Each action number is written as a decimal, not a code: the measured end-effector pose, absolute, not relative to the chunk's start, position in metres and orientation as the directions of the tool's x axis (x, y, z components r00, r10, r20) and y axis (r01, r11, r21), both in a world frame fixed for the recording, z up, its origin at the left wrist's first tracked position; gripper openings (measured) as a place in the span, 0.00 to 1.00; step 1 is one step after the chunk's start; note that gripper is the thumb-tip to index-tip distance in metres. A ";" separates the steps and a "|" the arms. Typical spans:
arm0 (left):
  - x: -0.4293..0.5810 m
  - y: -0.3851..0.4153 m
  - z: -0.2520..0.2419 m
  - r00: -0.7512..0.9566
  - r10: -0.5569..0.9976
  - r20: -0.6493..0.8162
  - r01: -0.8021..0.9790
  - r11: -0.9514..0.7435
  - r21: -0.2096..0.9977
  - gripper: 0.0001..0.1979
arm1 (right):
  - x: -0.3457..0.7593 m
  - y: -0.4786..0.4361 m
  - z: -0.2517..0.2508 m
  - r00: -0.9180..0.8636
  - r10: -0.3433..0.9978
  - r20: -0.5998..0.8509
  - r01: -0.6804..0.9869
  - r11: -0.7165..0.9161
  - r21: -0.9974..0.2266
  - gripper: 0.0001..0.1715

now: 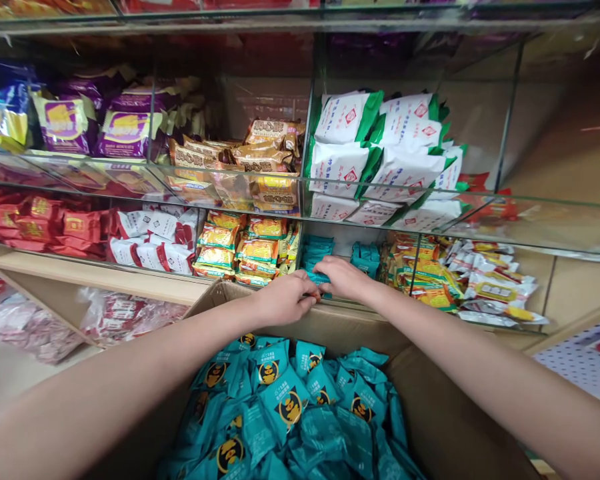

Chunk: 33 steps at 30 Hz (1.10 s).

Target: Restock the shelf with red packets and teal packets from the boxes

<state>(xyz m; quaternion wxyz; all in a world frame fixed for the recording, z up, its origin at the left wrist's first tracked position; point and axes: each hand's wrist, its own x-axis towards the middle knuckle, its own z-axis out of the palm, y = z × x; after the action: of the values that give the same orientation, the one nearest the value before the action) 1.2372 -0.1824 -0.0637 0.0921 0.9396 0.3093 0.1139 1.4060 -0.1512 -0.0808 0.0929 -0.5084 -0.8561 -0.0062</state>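
My left hand (287, 299) and my right hand (344, 277) meet at the front of a lower shelf compartment, above the far rim of a cardboard box (420, 387). Fingers of both hands are closed around a small teal snack packet (316, 276), which they mostly hide. Behind them, the compartment holds a stack of teal packets (318, 248) on the left and another stack (365, 259) on the right. Below my forearms, the box is filled with loose teal packets (286, 403) bearing a black and yellow round emblem.
Orange-yellow packets (263, 252) fill the compartment to the left. More yellow-green packets (425, 270) and white-red packets (497, 280) lie to the right. Above runs a glass shelf edge (405, 223), with white-green bags (343, 163) on that shelf. Plastic-wrapped goods (125, 313) lie lower left.
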 end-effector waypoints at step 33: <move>1.240 -0.182 -0.063 0.578 0.730 0.364 0.540 -0.677 0.500 0.17 | 1.457 -0.168 -0.057 -0.152 0.959 0.240 0.987 0.158 -0.006 0.16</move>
<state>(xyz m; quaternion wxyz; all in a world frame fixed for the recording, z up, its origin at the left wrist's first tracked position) 1.2396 -0.1816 -0.0626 0.1697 0.8720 0.3641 0.2796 1.4568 -0.1682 -0.0571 0.0940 -0.6445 -0.7550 -0.0761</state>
